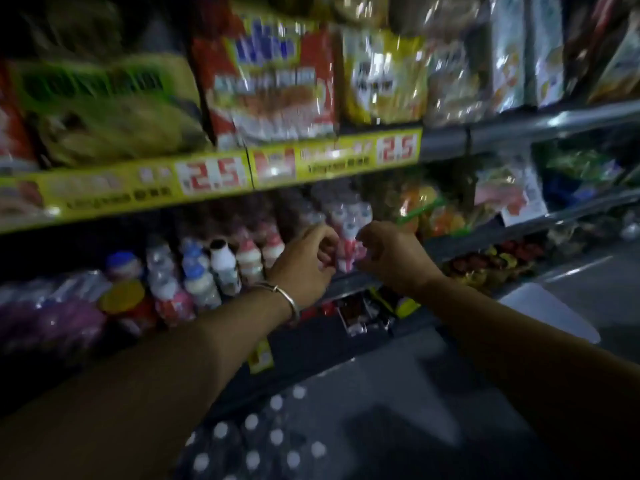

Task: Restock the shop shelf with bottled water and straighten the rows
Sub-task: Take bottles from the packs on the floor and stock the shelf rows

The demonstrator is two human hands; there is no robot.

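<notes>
Dim shop aisle, whole view blurred. Far left on the middle shelf (349,282): purple plastic-wrapped packs (52,320), then a jar with a yellow lid (122,295). Next to it, rows of small drink bottles (197,271), blue caps toward the left, a white bottle with a dark cap (224,263) further along, pink-and-white ones just beside it. Above, a yellow price strip (211,174) marked 2.5 in red, twice over, under large snack bags (273,81) in green, red and yellow.

Near the middle, left hand (306,261), a silver bangle (282,297) on the wrist, fingers curled in against a wrapped pack of pink-and-white bottles (348,233) at the shelf's front edge. Right hand (389,258) just beside it, fingers curled toward the same pack from the other side. Actual grip on the wrapping too blurred to tell for either hand. Pack upright between the two hands, in line with the bottle rows.

Below the hands, dark snack packets (360,313) on the lower shelf. At the bottom of the view, a shrink-wrapped case of water bottles (256,441) on the floor, white caps up, well apart from both hands.

Further right, orange and yellow sweets bags (429,209), then clear cellophane packs (519,46) on the top shelf.
</notes>
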